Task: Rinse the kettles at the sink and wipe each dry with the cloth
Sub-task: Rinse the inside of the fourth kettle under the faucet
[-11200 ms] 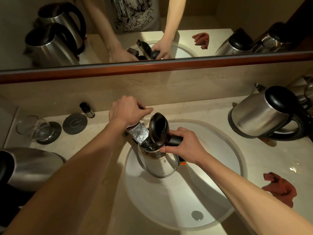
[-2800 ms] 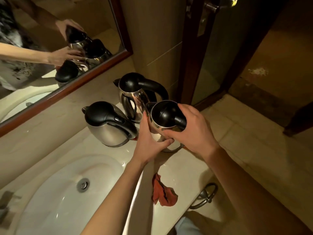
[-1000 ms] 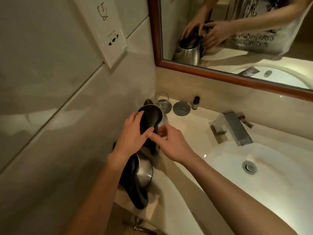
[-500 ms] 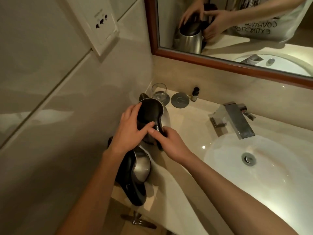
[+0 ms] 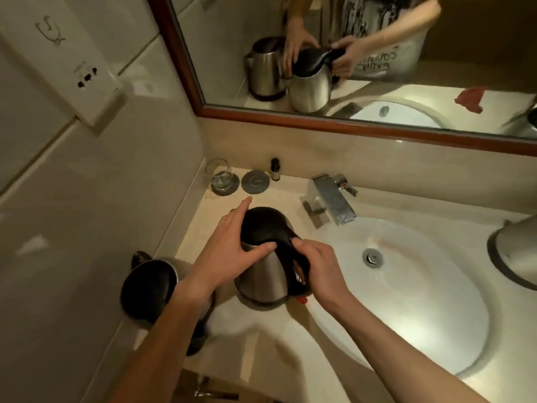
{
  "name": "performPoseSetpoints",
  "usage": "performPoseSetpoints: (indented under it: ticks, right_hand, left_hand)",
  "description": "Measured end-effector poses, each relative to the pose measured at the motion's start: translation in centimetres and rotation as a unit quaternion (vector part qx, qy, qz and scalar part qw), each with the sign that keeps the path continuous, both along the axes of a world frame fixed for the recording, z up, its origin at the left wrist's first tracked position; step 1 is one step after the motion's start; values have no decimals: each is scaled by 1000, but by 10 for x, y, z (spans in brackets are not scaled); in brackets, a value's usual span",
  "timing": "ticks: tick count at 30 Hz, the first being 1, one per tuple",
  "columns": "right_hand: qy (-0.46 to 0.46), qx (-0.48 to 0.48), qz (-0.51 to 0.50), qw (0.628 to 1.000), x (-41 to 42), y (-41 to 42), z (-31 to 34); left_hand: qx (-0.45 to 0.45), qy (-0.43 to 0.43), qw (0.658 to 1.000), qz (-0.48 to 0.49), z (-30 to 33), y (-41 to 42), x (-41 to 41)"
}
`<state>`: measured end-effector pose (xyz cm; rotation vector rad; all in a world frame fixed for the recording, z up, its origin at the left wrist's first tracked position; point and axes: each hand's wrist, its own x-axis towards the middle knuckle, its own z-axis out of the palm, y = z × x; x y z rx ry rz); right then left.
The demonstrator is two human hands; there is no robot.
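A steel kettle with a black lid stands on the counter just left of the white sink. My left hand lies on its lid and upper side, thumb pressed on the steel. My right hand is wrapped around its black handle. A second steel kettle stands to the left under my left forearm. A third kettle shows at the right edge. The red cloth appears only as a reflection in the mirror.
The chrome faucet stands behind the sink, with the drain below it. A glass on a coaster, a round grey coaster and a small dark bottle sit in the back corner. A tiled wall with a socket closes the left side.
The kettle in my hands has come nearer the sink and stands more upright, and my right hand has closed around its handle. The view has tilted toward the basin.
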<state>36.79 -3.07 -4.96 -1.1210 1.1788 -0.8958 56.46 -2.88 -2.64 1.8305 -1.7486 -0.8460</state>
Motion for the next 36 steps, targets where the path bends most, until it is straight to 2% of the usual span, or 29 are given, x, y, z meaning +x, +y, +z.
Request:
performPoseSetpoints:
  ticks: [4,7,12,17,20,24,27,36]
  right_hand:
    - [0,-18,-25,1000,-54,12,6]
    - [1,2,-42,999,-93,16,0]
    - [49,20,-80,995,-141,20,-16]
    - [63,59,-138,987,-164,21,-32]
    - [58,97,-169,979,-171,17,-45]
    - [49,125,-194,972,-170,8,-59]
    - [49,133,-203,969,-165,0,-68]
    - [81,131,-159,975,-160,-18,-80]
  left_hand:
    - [3,9,1000,-24,-7,-6,-47]
    - [-32,10,998,-62,-7,-13,-82]
    - [-63,21,988,-140,-10,-31,-127]
    - [-45,2,979,-200,-20,-48,-159]
    - [-50,16,980,-193,-25,-63,-164]
    - [-104,-43,980,-161,-39,-99,-165]
    - [-104,-86,977,-164,-51,-125,-166]
    - [-107,-143,964,-196,-68,-158,-165]
